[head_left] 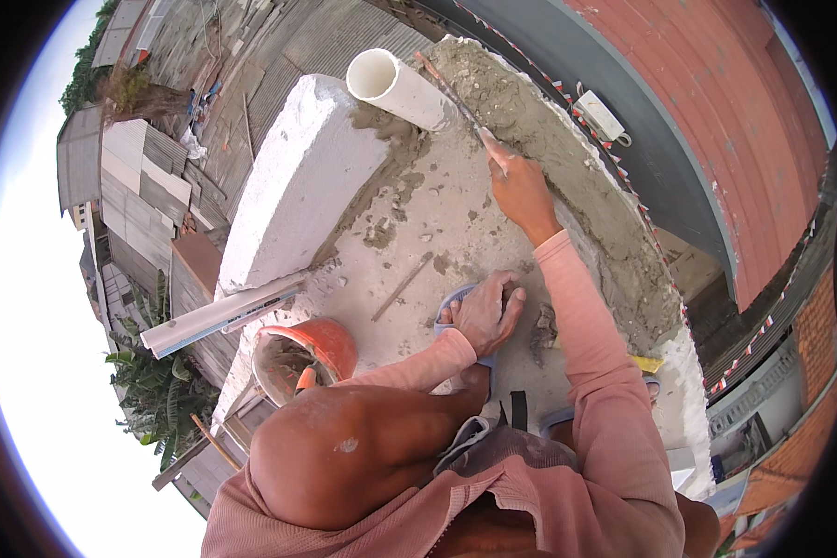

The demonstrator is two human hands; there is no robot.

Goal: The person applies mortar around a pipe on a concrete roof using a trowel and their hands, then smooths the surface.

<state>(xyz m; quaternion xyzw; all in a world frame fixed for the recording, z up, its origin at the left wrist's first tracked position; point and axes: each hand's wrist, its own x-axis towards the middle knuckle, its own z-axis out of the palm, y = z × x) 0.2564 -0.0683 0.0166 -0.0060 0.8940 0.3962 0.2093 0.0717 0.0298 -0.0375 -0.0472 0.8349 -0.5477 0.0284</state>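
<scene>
My right hand (521, 189) is closed on the handle of a thin trowel (451, 93) whose blade reaches over the wet grey mortar (567, 158) spread along the curved ledge. Just left of the blade, a white plastic pipe (395, 86) pokes out of the mortar. My left hand (485, 312) rests lower down on a blue sandal at my foot, fingers curled over a lump of mortar. Both arms wear pink sleeves.
A white painted parapet block (293, 186) stands on the left. An orange bucket (307, 358) with mortar sits by my bare knee (363, 446). A pale straightedge (219, 318) overhangs the slab edge, and a thin stick (402, 286) lies on the slab. Rooftops lie far below.
</scene>
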